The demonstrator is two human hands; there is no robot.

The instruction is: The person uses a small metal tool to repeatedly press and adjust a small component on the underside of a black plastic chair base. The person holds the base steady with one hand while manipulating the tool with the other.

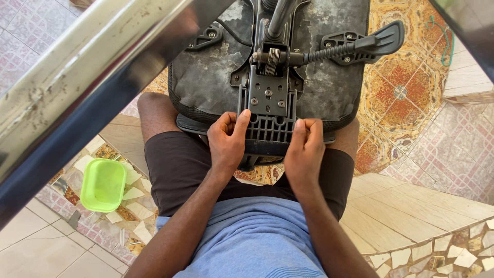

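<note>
Bright, even daylight, sharp throughout except a blurred, glaring metal bar (pixel 77 87) up close.

Left hand (pixel 228 140): forearm rising from lower left, wrist straight, fingers curled under, thumb stretched upward and pressed flat. Right hand (pixel 304 145): forearm rising from lower right, wrist slightly bent inward, fingers folded into a loose fist, knuckles up, thumb tucked along the side. Both hands level, near each other, palms turned inward; bare thighs spread beneath them
</note>
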